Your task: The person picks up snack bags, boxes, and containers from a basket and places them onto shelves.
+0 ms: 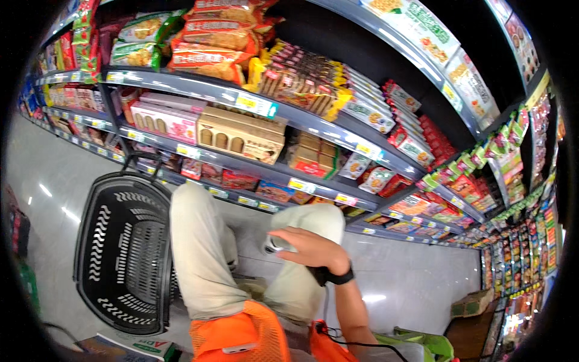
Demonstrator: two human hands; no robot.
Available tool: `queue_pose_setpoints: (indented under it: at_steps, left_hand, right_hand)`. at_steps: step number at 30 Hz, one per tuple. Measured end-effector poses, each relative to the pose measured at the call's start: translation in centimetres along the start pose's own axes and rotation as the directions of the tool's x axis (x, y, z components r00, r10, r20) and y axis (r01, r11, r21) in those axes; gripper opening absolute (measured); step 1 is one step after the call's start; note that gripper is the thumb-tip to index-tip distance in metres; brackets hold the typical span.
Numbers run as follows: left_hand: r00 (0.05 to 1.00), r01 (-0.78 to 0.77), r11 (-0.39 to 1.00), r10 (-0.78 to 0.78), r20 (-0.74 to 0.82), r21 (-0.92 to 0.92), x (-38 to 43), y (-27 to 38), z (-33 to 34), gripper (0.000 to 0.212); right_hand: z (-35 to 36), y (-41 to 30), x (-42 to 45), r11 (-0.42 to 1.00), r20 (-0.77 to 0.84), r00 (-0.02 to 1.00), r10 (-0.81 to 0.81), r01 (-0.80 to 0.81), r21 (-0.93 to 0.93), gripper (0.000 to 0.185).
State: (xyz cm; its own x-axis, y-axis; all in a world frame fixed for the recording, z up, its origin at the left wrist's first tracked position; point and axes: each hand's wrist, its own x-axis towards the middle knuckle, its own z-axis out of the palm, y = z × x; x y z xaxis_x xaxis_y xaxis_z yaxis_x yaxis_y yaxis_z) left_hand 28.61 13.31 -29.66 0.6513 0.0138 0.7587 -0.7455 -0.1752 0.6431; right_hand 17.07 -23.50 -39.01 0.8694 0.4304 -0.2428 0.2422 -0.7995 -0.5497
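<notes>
My right hand [305, 248] is over my right knee and shin, fingers slightly spread and pointing left, with nothing in it; a black band circles the wrist. My left hand is out of view. A black plastic shopping basket [167, 253] with a slotted floor stands on the grey floor at my left, beside my left knee. Before me are shelves with orange snack bags [210, 59], packs of wafer-like sticks [294, 83], a beige carton with arched windows [239, 135], a pink-and-white carton [165, 122] and a wrapped brown pack [314, 156].
A grey metal shelf edge [307, 126] with price tags runs across the front. A green strip of hanging packets [470, 163] hangs at the right. A cardboard box [472, 303] stands at the lower right, and a printed carton [135, 346] lies below the basket. Something green [416, 344] is behind my right arm.
</notes>
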Motion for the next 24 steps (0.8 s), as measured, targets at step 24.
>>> queue_pose_setpoints:
  at_steps: [24]
  left_hand:
    - [0.978, 0.207, 0.974, -0.205, -0.028, 0.088, -1.7, -3.1, 3.5, 0.023]
  right_hand:
    - [0.0, -0.1, 1.8, 0.972, -0.024, 0.973, -0.229, 0.23, 0.057, 0.047]
